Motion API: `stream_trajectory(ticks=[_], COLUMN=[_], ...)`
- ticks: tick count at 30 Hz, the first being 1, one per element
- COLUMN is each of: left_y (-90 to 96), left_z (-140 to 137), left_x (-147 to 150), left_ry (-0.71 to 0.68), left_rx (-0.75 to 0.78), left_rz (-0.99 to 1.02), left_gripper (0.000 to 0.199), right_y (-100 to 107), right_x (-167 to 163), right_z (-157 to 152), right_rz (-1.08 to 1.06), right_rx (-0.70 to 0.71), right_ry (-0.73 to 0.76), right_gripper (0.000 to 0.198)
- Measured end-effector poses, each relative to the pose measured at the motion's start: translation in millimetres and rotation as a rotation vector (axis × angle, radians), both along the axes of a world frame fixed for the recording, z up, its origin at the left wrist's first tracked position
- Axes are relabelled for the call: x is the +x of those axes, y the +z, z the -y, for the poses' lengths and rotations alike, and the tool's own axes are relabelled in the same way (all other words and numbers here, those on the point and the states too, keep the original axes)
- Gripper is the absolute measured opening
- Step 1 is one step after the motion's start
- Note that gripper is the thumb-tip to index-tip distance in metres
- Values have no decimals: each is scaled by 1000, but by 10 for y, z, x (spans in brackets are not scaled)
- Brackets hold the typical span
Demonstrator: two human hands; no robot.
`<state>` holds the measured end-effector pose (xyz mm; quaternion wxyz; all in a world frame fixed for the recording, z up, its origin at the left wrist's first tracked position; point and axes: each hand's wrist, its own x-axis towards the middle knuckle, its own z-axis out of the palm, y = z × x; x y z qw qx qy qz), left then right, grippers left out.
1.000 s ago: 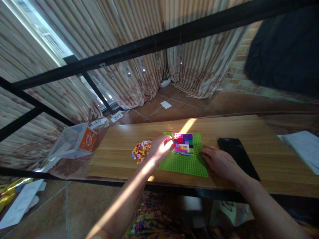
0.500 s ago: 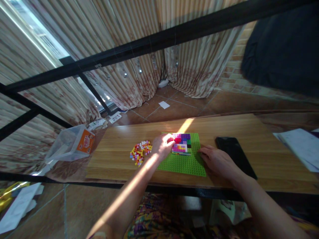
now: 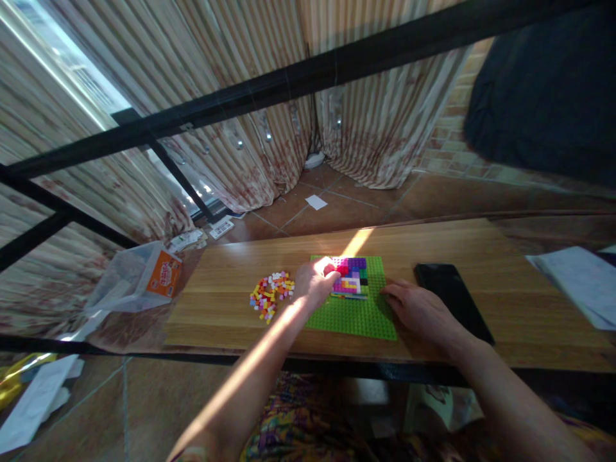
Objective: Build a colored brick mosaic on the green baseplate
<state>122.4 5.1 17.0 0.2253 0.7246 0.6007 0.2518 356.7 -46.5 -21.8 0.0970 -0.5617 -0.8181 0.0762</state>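
A green studded baseplate [image 3: 353,321] lies on the wooden table. On its upper part is a block of toy bricks [image 3: 355,277] in purple, pink, red, white, orange and black. My left hand [image 3: 312,282] is over the plate's left side, thumb and forefinger closed on a small red brick [image 3: 330,268] at the block's upper left. At the plate's right edge is my right hand [image 3: 416,306], with its curled fingertips and thumb gripping that edge. Loose small bricks [image 3: 270,294] lie in a pile left of my left hand.
A black phone-like device [image 3: 452,298] lies right of my right hand. Papers [image 3: 572,282] are at the far right. Beyond the table's left end is a clear plastic box [image 3: 128,276] with an orange label. A black metal bar [image 3: 269,86] crosses before the curtains.
The view has shifted very slightly. Both hands stay in nearly the same places, the left at the red brick and the right at the plate's edge.
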Motion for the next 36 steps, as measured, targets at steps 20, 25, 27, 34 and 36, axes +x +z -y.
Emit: stream_trajectory(ticks=[20,25,27,34,36], left_y=[133,179,195,258,241], left_z=[-25,-101,-118,-72,-48], left_x=[23,44,48,37,24], left_ry=[-101,-51,-44,-29,-18], left_rx=[86,-14,-47,-109,-129], left_rz=[-333,-302,-292,-209,-123], left_gripper=[12,13,14,13,10], right_y=[0,-16,-14,-13,-15], right_x=[1,8,5,1,4], right_z=[6,0,1,8,8], right_rz=[10,-9,0,12,19], right_rx=[7,18,12,4,9], right_ry=[0,3,0,1,-1], right_gripper=[28,25,27,28,28])
